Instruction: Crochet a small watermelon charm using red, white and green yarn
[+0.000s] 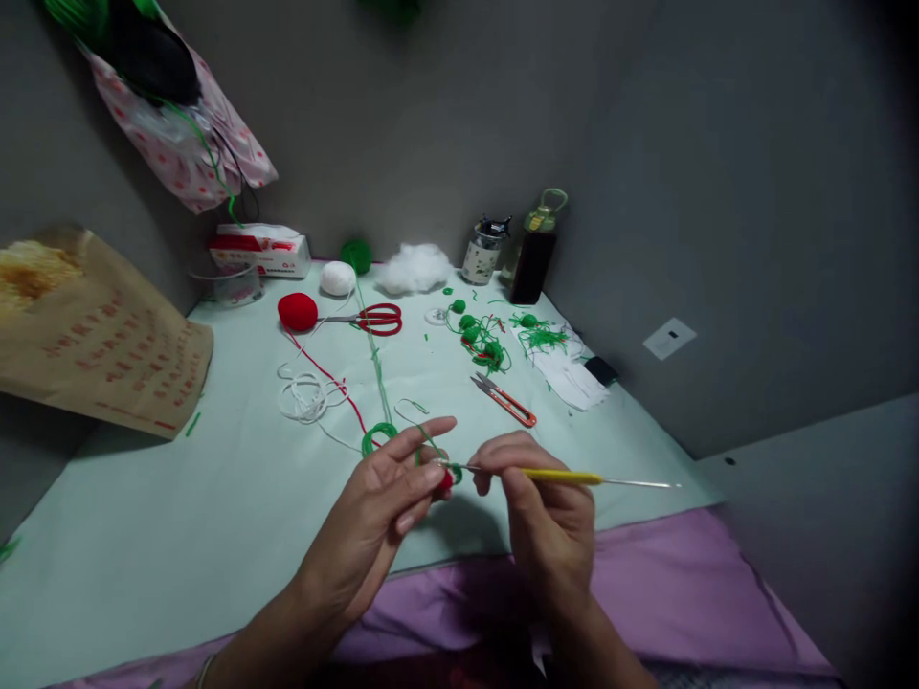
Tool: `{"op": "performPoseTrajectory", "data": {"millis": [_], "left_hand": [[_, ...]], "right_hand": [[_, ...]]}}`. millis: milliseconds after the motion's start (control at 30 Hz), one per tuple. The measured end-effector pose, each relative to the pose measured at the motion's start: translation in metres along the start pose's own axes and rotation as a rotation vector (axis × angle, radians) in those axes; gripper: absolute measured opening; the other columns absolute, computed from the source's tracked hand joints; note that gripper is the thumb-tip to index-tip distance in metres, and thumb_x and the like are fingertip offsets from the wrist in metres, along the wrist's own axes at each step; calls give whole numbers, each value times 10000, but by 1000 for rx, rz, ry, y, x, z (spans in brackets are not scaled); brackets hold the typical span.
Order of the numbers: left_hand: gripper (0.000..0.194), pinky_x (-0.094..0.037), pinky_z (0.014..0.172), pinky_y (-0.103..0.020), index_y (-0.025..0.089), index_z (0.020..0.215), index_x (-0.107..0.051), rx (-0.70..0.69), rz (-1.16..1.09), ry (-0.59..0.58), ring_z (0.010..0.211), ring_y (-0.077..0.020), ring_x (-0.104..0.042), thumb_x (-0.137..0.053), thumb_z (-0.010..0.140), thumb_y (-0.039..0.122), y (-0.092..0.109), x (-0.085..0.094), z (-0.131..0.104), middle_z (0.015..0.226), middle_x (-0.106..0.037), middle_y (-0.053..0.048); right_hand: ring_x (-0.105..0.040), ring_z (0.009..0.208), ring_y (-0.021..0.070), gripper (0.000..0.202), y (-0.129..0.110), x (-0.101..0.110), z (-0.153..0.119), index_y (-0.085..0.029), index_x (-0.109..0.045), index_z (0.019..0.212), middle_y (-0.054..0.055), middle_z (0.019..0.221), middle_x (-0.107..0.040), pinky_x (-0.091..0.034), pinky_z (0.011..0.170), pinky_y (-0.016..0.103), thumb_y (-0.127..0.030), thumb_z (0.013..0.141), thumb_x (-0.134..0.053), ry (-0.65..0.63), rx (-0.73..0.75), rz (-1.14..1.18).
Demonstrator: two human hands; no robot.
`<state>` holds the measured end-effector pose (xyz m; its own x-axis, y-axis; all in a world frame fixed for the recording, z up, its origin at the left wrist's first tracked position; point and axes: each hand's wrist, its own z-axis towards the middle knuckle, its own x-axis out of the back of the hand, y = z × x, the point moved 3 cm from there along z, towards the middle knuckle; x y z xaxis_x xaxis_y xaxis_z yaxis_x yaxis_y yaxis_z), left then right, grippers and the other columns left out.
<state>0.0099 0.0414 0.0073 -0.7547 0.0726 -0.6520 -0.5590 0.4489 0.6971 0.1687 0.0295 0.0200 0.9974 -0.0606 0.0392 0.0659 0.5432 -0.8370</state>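
Between the thumb and fingers of my left hand (384, 502) is a small red, white and green crochet piece (448, 478), partly hidden by the fingertips. Green yarn runs from it over my raised index finger. My right hand (549, 507) grips a yellow-handled crochet hook (567, 476) like a pen, its tip at the piece. The hook's other metal end points right. Just behind my left hand lies a loose coil of green yarn (379, 438). Red, white and green strands lead back to a red yarn ball (298, 312), a white yarn ball (337, 278) and a green yarn ball (356, 255).
Red-handled scissors (380, 319) and orange thread snips (506, 400) lie on the table (179, 536). White stuffing (414, 269), a jar (482, 256) and a bottle (535, 254) stand along the wall. Green crocheted bits (489, 356) lie at right; a paper bag (107, 340) leans at left.
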Motion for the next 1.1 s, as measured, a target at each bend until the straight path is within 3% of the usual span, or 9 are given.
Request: {"op": "performPoseTrajectory", "data": {"millis": [133,200,267,367,467,600,800,933,1100], "left_hand": [[444,-352,552,-168,228,1211,-796,-96,98,39,648,-72,-457,-902,782,276,-3,-3,-1,872,-660,-2],[428,-353,561,-154,231,1213,-798,-101,70,52,590,-48,-404,-893,797,271,-5,-3,1,807,-631,24],[405,-380,600,-147,204,1213,-800,-33,-4,20,536,-42,-321,-875,819,258,-7,-3,3,649,-549,61],[351,-470,772,-207,150,1177,-813,43,-104,-3,537,-64,-308,-847,835,224,-6,0,5,519,-407,96],[337,-464,826,-244,179,1146,-822,-5,-50,26,633,-88,-438,-858,813,224,-4,2,5,631,-532,49],[342,-429,791,-245,241,1145,-825,-85,151,25,790,-126,-534,-868,810,289,-4,0,2,888,-683,-15],[333,-436,805,-262,245,1162,-813,-124,205,27,780,-126,-548,-844,841,330,-2,3,-1,886,-684,-14],[341,-454,785,-251,254,1175,-803,-154,243,65,816,-135,-566,-837,843,321,-2,7,-2,882,-667,-6],[343,-476,801,-242,271,1172,-802,-279,324,157,815,-134,-587,-841,832,259,-3,7,-3,834,-656,16]], "right_hand": [[-713,940,207,310,-1,-6,-3,-276,-746,1182,62,1004,-758,-597,790,352,-82,1004,-583,-80,125,-200],[-721,977,222,411,-3,-7,-7,-282,-707,1310,84,1079,-761,-606,792,357,-63,972,-621,-115,273,-374],[-721,993,239,437,-4,-4,-10,-286,-698,1340,97,1115,-758,-612,783,368,-80,958,-646,-137,330,-445],[-696,840,206,285,-1,5,-6,-273,-767,1145,57,928,-742,-589,716,350,-110,1004,-581,-7,138,-249],[-639,715,163,222,4,6,0,-246,-779,969,31,831,-704,-548,654,308,-173,1028,-577,63,-69,15],[-657,788,157,169,8,-2,1,-244,-804,984,42,915,-751,-556,725,290,-213,1010,-641,-14,-124,87],[-681,742,133,214,16,3,0,-234,-768,994,32,927,-758,-571,698,264,-279,1061,-570,20,-253,296],[-688,781,136,237,5,4,-1,-244,-737,1049,28,948,-754,-578,737,274,-204,1078,-506,-12,-126,102],[-715,928,188,300,-10,-7,-8,-197,-677,1204,85,1028,-762,-596,803,320,-48,1011,-501,-147,296,-351]]}}
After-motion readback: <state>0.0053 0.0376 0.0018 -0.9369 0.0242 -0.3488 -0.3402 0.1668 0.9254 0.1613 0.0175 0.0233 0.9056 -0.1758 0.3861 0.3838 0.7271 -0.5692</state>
